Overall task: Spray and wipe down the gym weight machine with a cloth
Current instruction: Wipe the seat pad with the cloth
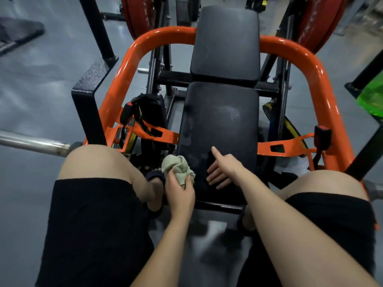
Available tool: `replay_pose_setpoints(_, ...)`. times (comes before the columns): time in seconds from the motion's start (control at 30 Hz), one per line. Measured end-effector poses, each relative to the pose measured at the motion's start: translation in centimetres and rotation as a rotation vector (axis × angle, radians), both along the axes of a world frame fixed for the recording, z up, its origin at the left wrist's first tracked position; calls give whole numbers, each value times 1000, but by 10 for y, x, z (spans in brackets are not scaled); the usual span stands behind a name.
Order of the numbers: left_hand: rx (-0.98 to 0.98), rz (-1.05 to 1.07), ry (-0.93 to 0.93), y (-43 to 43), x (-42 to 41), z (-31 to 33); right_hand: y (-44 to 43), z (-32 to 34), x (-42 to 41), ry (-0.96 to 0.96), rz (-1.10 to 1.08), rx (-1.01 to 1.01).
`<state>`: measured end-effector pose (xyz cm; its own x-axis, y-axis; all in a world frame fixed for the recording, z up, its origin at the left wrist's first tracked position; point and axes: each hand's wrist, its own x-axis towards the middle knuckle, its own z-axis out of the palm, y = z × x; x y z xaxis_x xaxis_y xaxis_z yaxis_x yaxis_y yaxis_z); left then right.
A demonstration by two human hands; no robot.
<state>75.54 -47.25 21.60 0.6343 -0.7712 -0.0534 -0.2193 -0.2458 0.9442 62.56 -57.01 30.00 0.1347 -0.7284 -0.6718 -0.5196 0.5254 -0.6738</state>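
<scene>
In a gym, on a grey floor [31,83], stands an orange-framed weight machine [132,52], straddled by a person in black shorts [91,228]; red weight plates [136,13] hang at the far end on both sides, and a chrome bar [35,142] juts in from the left; down the middle run the black back pad [226,42] and, nearer, the black seat pad [219,129], which shows dull smears and a paler hazy patch; orange belt straps [157,133] with buckles lie at either side of the seat. The right hand [222,171] rests flat and unclenched on the near end of the seat pad, thumb raised, grasping nothing; the left hand [179,190] is closed around a bunched pale-green cloth [178,167] at the seat's near left edge. No spray bottle can be picked out. The risk, as I judge it, is a patchy wipe; a wadded cloth touches little surface and may merely push the haze about; the resting palm may also print a cleaned area. The left strap and buckle crowd the cloth's side and could snag it; the knees hem in both arms.
</scene>
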Motion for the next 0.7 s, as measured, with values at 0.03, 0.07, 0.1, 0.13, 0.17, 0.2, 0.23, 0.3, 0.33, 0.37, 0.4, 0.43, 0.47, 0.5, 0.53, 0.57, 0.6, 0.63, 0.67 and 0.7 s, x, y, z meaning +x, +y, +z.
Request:
replay_pose_setpoints(0.03,4,-20,-41,0,1,-4,-1,-2,-4,-14,0,31)
replay_pose_setpoints(0.07,16,-31,-68,-3,2,-5,-4,-6,-6,-23,-15,49)
replay_pose_setpoints(0.1,30,-30,-88,-7,3,-5,-6,-7,-7,-23,-29,63)
replay_pose_setpoints(0.13,33,-20,-114,-13,3,-3,-9,-8,-7,-23,-32,79)
replay_pose_setpoints(0.17,27,-5,-143,-20,2,-1,-11,-7,-7,-28,-27,101)
replay_pose_setpoints(0.2,7,8,-176,-29,0,2,-15,-6,-8,-41,-14,121)
replay_pose_setpoints(0.23,-17,18,-209,-40,-2,5,-17,-5,-9,-55,0,143)
replay_pose_setpoints(0.3,-58,35,-260,-73,-2,12,-23,-7,-13,-73,20,182)
replay_pose_setpoints(0.33,-80,31,-288,-94,1,17,-25,-10,-13,-76,22,198)
replay_pose_setpoints(0.37,-95,24,-312,-117,6,24,-26,-12,-13,-74,18,204)
replay_pose_setpoints(0.4,-98,9,-334,-141,13,34,-27,-13,-11,-65,7,197)
replay_pose_setpoints(0.43,-83,-19,-350,-165,21,45,-27,-15,-8,-54,-8,182)
replay_pose_setpoints(0.47,-64,-55,-368,-188,29,59,-25,-16,-4,-41,-22,166)
replay_pose_setpoints(0.5,-42,-96,-395,-213,34,72,-26,-17,-4,-32,-38,161)
replay_pose_setpoints(0.53,-18,-136,-429,-235,38,85,-26,-17,-3,-32,-53,165)
replay_pose_setpoints(0.57,8,-167,-463,-253,41,95,-26,-17,-3,-37,-68,171)
replay_pose_setpoints(0.6,29,-185,-483,-268,42,102,-26,-16,-3,-42,-80,171)
replay_pose_setpoints(0.63,42,-191,-490,-276,42,106,-25,-15,-4,-42,-88,167)
replay_pose_setpoints(0.67,45,-193,-489,-280,42,107,-25,-15,-4,-37,-93,162)
replay_pose_setpoints(0.7,42,-193,-487,-280,42,105,-25,-16,-3,-30,-97,155)
